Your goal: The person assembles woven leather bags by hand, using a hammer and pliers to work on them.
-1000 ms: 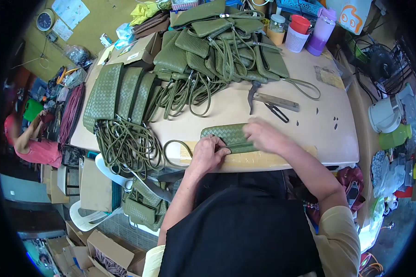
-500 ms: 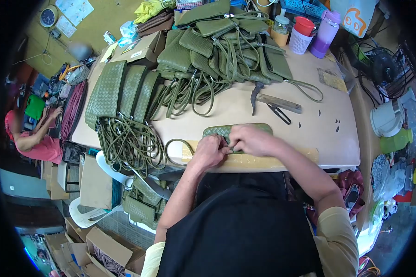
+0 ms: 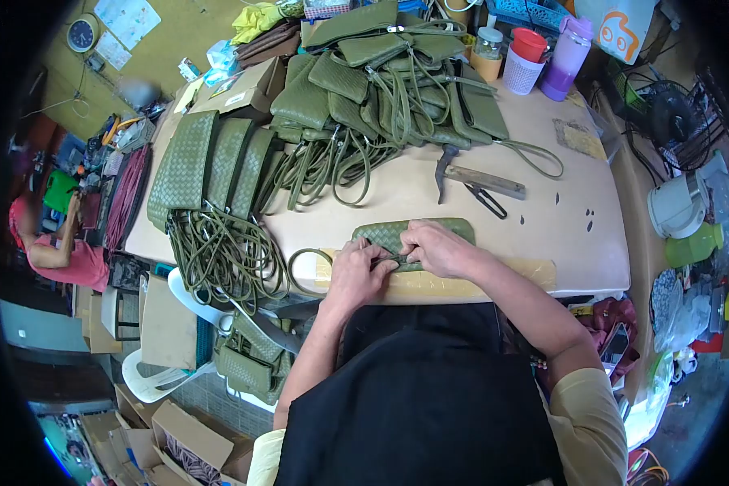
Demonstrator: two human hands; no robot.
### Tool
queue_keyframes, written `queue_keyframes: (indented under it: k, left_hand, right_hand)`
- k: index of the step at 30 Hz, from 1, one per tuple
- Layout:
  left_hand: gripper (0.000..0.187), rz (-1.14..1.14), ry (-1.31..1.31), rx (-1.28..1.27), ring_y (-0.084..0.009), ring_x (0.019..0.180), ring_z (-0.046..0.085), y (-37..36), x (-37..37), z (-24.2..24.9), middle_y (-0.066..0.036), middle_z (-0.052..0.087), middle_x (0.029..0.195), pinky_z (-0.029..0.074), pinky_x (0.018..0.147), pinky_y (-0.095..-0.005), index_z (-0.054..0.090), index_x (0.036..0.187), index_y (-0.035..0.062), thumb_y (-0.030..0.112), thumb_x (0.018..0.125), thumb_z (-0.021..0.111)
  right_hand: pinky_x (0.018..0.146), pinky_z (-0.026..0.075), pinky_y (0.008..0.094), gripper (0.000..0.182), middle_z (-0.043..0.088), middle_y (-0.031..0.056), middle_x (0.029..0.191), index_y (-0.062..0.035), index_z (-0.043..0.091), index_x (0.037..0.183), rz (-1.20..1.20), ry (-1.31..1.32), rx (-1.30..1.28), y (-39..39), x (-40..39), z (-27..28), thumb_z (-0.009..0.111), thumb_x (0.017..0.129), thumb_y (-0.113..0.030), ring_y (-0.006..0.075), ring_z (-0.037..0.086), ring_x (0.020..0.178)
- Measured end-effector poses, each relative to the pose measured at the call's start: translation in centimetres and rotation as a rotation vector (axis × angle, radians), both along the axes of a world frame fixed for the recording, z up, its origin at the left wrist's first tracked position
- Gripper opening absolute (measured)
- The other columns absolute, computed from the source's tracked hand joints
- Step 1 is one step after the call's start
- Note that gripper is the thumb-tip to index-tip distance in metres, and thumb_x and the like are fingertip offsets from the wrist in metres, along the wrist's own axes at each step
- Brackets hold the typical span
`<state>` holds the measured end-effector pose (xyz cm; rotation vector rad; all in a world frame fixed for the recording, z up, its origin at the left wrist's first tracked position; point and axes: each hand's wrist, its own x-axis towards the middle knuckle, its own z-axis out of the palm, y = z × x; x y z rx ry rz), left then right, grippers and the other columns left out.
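A green woven pouch lies flat at the table's front edge, partly over a strip of brown tape. My left hand is closed on the pouch's near left edge. Beside it, my right hand pinches the same edge, its fingertips close to the left ones. A thin green strap loops out to the left of my left hand. The exact spot between my fingertips is too small to make out.
Behind the pouch lie a hammer and black snips. Green pouches pile at the back, more at the left. Cups and a purple bottle stand back right. A co-worker is at far left.
My left hand has shifted slightly left and its fingers have changed position on the pouch edge. My right hand has barely moved. The co-worker's arms have moved up and closer together.
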<state>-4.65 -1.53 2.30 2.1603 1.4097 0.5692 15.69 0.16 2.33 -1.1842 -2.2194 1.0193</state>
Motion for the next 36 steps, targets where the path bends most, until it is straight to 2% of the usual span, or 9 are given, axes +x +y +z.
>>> queue_keyframes:
  k: [5,11,15,20,24,27,32,35,36]
  left_hand:
    - [0.022,0.011,-0.052,-0.120,-0.0350,0.081,0.059,0.9,-0.2,-0.5,-0.018,0.061,0.079,0.046,0.073,-0.0431,0.070,0.088,0.0018,0.021,0.076,0.073]
    - [0.021,-0.024,0.010,-0.201,-0.0351,0.081,0.060,1.2,-0.1,-0.1,-0.017,0.062,0.079,0.044,0.073,-0.0443,0.069,0.086,0.0011,0.020,0.076,0.072]
    - [0.022,-0.074,0.009,-0.146,-0.0351,0.081,0.060,1.2,-0.3,-0.5,-0.017,0.062,0.080,0.043,0.074,-0.0447,0.068,0.086,0.0015,0.021,0.076,0.072]
    - [0.023,-0.064,0.077,-0.165,-0.0352,0.079,0.060,1.4,-0.2,-0.5,-0.017,0.063,0.081,0.043,0.075,-0.0441,0.068,0.085,0.0018,0.021,0.076,0.073]
    - [0.021,-0.070,-0.021,-0.226,-0.0367,0.083,0.061,1.3,-0.3,-0.4,-0.018,0.064,0.086,0.044,0.077,-0.0468,0.069,0.085,0.0033,0.022,0.075,0.073]
    - [0.022,-0.017,0.038,-0.181,-0.0348,0.078,0.061,1.1,-0.1,-0.2,-0.017,0.063,0.081,0.044,0.075,-0.0437,0.067,0.082,0.0012,0.020,0.075,0.074]
    - [0.022,-0.051,-0.009,-0.176,-0.0345,0.079,0.061,1.1,-0.3,-0.6,-0.017,0.063,0.080,0.045,0.074,-0.0434,0.067,0.081,0.0009,0.021,0.074,0.074]
    - [0.022,-0.049,-0.007,-0.180,-0.0345,0.079,0.061,1.4,-0.2,-0.5,-0.017,0.063,0.080,0.045,0.073,-0.0432,0.067,0.081,0.0010,0.021,0.074,0.074]
    - [0.022,-0.038,-0.008,-0.206,-0.0346,0.079,0.062,1.3,-0.1,-0.4,-0.017,0.063,0.080,0.045,0.073,-0.0431,0.067,0.082,0.0011,0.021,0.075,0.074]
  right_hand:
    - [0.079,0.046,0.0419,0.009,0.058,0.0167,0.088,-0.0006,0.060,0.081,-0.121,-0.229,0.314,1.6,2.0,0.4,0.064,0.073,0.002,0.0345,0.057,0.091]
    - [0.079,0.046,0.0418,0.014,0.057,0.0157,0.087,-0.0006,0.059,0.081,0.136,0.029,-0.058,2.1,-0.4,0.4,0.065,0.070,0.007,0.0355,0.055,0.091]
    - [0.079,0.045,0.0402,0.010,0.057,0.0164,0.087,0.0015,0.057,0.079,-0.011,-0.139,0.313,2.3,0.9,0.8,0.065,0.074,0.003,0.0347,0.056,0.089]
    - [0.080,0.047,0.0405,0.014,0.058,0.0151,0.092,0.0000,0.059,0.079,0.157,0.025,-0.203,1.8,-1.0,0.7,0.063,0.070,0.010,0.0336,0.055,0.094]
    - [0.078,0.046,0.0418,0.014,0.056,0.0157,0.089,0.0006,0.057,0.081,0.076,-0.270,0.200,2.3,0.6,1.9,0.064,0.071,0.008,0.0346,0.055,0.095]
    - [0.078,0.045,0.0433,0.012,0.055,0.0164,0.088,0.0006,0.056,0.081,0.134,0.029,0.104,1.3,-0.9,2.4,0.062,0.073,0.007,0.0356,0.055,0.094]
    - [0.079,0.044,0.0427,0.012,0.056,0.0171,0.087,-0.0001,0.053,0.084,0.201,-0.292,-0.009,2.5,1.4,2.6,0.062,0.076,0.001,0.0352,0.056,0.091]
    - [0.079,0.045,0.0427,0.012,0.056,0.0158,0.086,-0.0006,0.054,0.083,0.132,-0.242,0.053,2.4,1.8,3.5,0.063,0.077,0.000,0.0345,0.056,0.090]
    - [0.078,0.044,0.0423,0.013,0.056,0.0142,0.085,-0.0009,0.053,0.084,0.152,-0.010,0.091,2.1,0.7,2.5,0.064,0.078,-0.003,0.0340,0.056,0.088]
